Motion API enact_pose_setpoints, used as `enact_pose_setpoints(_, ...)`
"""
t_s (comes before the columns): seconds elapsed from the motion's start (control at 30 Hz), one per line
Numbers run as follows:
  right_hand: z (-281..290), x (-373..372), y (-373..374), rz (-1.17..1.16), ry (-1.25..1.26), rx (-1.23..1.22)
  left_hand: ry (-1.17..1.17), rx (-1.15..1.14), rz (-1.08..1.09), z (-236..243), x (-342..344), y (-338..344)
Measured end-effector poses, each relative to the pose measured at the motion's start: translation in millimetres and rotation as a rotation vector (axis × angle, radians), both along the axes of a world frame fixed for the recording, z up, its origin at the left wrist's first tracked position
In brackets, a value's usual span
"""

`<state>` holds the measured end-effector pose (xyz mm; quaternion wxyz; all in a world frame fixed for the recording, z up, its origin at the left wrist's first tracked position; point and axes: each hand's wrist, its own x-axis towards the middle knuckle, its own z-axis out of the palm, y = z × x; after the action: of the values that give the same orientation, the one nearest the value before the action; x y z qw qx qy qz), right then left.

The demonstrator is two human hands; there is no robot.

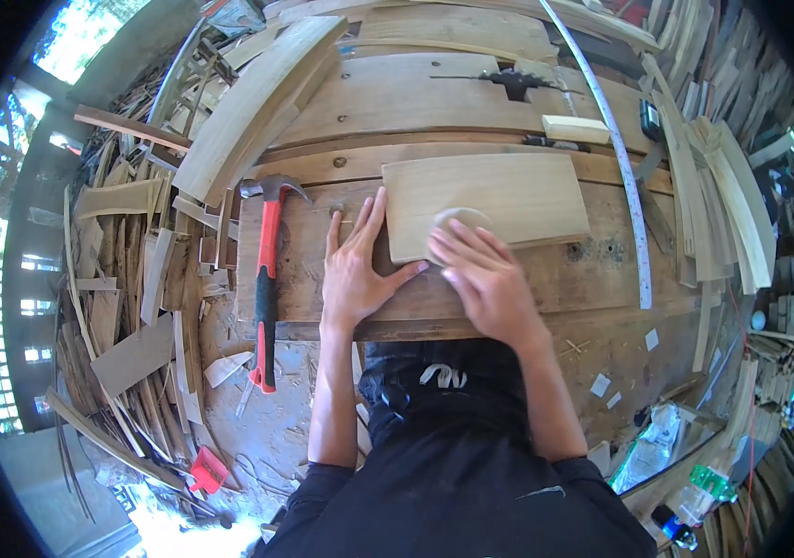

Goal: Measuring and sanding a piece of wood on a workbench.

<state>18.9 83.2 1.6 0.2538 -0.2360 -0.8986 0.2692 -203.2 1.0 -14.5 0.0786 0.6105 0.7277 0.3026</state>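
A flat, pale wooden board (499, 191) lies on the workbench in front of me. My left hand (356, 270) lies along its left end, fingers stretched out and thumb at the near left corner. On the board's near edge, my right hand (490, 284) presses a round, pale disc (461, 219), perhaps a sanding disc, with its fingers over it. The right hand is slightly blurred, and its fingers cover part of the disc. Left of my left hand is a claw hammer (267, 270) with a red and black handle, its end overhanging the bench's front edge.
Long planks (257, 107) are piled at the far left. A steel ruler (622, 158) runs down the right side of the workbench (508, 302). Behind the board are a small wood block (575, 128) and a black marker (555, 143). Scrap wood (122, 307) heaps up at the left.
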Motion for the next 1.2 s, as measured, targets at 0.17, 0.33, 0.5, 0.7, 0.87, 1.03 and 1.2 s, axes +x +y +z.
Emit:
enact_pose_setpoints(0.17,-5,60,54,-0.569,-0.017,0.086,0.029,0.019,-0.019,5,5,5)
enact_pose_setpoints(0.33,-9,-8,22,-0.429,-0.04,0.204,0.006,-0.004,-0.012,3,-1,3)
enact_pose_setpoints(0.5,-4,-28,-13,-0.093,-0.03,0.128,0.028,0.02,-0.038,-10,-7,2)
enact_pose_setpoints(0.7,-5,55,66,-0.774,-0.136,0.186,0.014,-0.004,-0.024,8,3,5)
enact_pose_setpoints(0.87,-10,-39,28,-0.416,-0.085,0.215,0.028,0.009,-0.043,-4,1,8)
enact_pose_setpoints(1.03,6,-88,55,-0.276,-0.168,0.055,0.028,-0.044,-0.016,-5,-5,1)
enact_pose_setpoints(1.2,0,-3,140,-0.769,-0.25,0.143,-0.033,0.07,-0.037,5,7,13)
